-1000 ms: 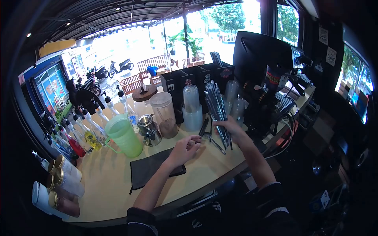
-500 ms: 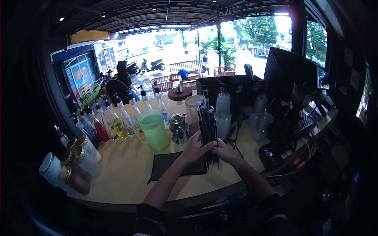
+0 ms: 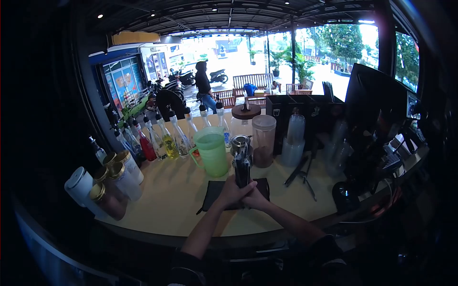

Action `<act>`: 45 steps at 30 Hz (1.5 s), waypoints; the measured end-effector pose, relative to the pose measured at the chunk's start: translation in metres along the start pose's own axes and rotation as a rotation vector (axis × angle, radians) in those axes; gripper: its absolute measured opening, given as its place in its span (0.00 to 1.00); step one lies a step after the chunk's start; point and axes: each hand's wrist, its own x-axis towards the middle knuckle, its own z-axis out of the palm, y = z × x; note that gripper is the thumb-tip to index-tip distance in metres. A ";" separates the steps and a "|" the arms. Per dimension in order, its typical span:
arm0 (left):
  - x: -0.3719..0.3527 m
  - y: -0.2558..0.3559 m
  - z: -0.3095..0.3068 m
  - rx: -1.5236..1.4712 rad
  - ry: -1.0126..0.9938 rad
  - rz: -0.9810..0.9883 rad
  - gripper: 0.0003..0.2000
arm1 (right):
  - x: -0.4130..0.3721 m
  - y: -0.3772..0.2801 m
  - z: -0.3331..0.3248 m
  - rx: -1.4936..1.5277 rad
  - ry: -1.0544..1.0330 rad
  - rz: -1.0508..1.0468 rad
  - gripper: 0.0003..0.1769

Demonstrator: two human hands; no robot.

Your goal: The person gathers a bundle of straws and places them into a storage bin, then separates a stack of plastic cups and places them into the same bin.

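Note:
A bundle of thin black sticks, which look like wrapped straws [image 3: 242, 170], stands upright between my two hands above the counter. My left hand [image 3: 232, 191] is closed round its lower part. Pressed against the other side, my right hand [image 3: 255, 196] also grips the bundle, and the two hands touch. Beneath them a flat black pouch [image 3: 214, 193] lies on the counter. Just behind the bundle is a metal container [image 3: 240, 142], partly hidden by it. The green pitcher [image 3: 212, 155] stands to the left.
Pump bottles [image 3: 179, 136] line the counter's back left, with lidded jars [image 3: 126, 183] at the left. Clear jar [image 3: 263, 143], stacked cups [image 3: 294, 143] and tongs [image 3: 307, 183] stand or lie right of centre. A monitor [image 3: 377, 95] is at the right. Outside, a person [image 3: 203, 83] stands near motorbikes.
The view has shifted, so the counter items sit further right. My hands have brought the bundle lower and tipped it away from me. The person outside has moved right relative to the bottles.

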 end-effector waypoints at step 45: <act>-0.039 0.024 0.019 -0.598 -0.089 0.035 0.19 | -0.051 -0.047 -0.002 0.485 -0.134 0.383 0.07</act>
